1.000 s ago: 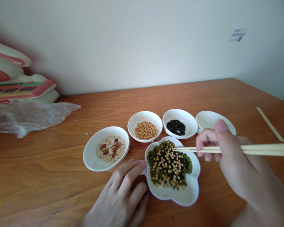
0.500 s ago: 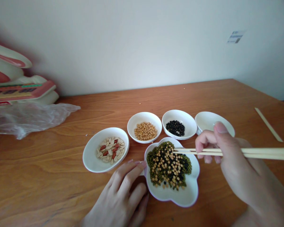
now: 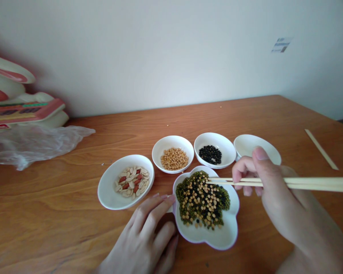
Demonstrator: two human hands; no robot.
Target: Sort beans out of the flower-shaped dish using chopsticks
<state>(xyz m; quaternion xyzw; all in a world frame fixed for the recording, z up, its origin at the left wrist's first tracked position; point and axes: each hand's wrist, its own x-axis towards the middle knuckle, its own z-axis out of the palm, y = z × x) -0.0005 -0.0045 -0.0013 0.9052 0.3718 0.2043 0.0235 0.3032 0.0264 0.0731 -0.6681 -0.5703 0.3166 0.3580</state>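
Note:
A white flower-shaped dish point(image 3: 217, 239) near the table's front holds a heap of mixed green, yellow and black beans point(image 3: 201, 199). My right hand point(image 3: 263, 182) is closed on a pair of wooden chopsticks point(image 3: 303, 183), whose tips reach the top of the heap. My left hand point(image 3: 145, 239) lies flat on the table, fingers spread, with the fingertips touching the dish's left rim. Behind the dish stand a bowl of yellow beans point(image 3: 173, 158), a bowl of black beans point(image 3: 210, 154) and a white bowl point(image 3: 253, 146) partly hidden by my right hand.
A white bowl of peanuts point(image 3: 127, 182) sits to the left. A crumpled clear plastic bag point(image 3: 31, 142) and a pink and white object point(image 3: 14, 102) lie at the far left by the wall. A paper chopstick sleeve point(image 3: 321, 149) rests at the right on the wooden table point(image 3: 60, 213).
My right hand and the chopsticks have shifted slightly left over the dish; the view has drifted a little. My left hand stays on the dish's rim.

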